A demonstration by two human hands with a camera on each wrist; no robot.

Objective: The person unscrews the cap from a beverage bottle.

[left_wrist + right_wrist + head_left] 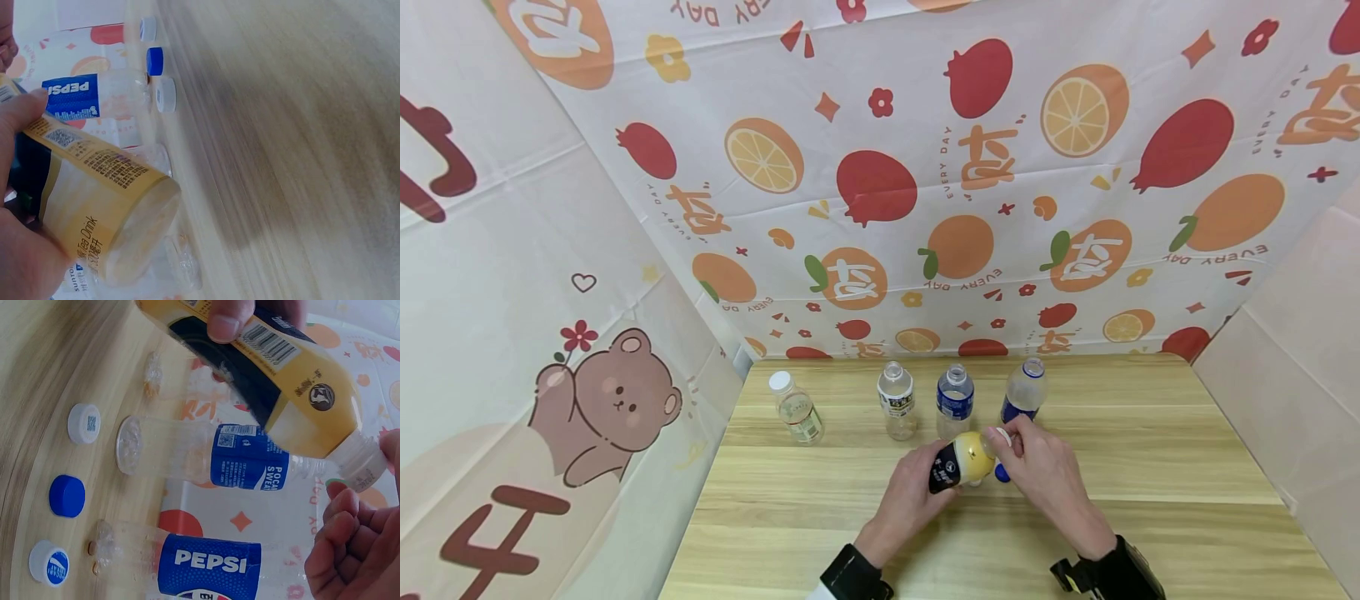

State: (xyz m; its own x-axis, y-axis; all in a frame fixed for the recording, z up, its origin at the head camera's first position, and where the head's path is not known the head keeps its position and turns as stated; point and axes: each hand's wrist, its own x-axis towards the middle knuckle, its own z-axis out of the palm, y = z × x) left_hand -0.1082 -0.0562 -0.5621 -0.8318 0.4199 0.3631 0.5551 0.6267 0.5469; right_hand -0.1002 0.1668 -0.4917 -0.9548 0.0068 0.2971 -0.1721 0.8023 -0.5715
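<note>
My left hand (910,487) grips a tea drink bottle (962,462) with a yellow and black sleeve, tilted above the table. At its neck, my right hand (1048,467) pinches the white bottle cap (365,465) between thumb and fingers. Just beyond the hands stand an uncapped Pepsi bottle (1025,392), an uncapped Pocari Sweat bottle (955,404) and an uncapped clear Suntory bottle (897,404). On the wood below the held bottle lie a blue cap (67,495), a plain white cap (84,423) and a white cap with a blue print (49,562).
Farther left, a clear bottle (797,412) with its white cap on stands apart from the row. The wooden table (1150,450) ends at a fruit-printed cloth (917,267) at the back, and a bear-printed cloth (617,392) hangs on the left.
</note>
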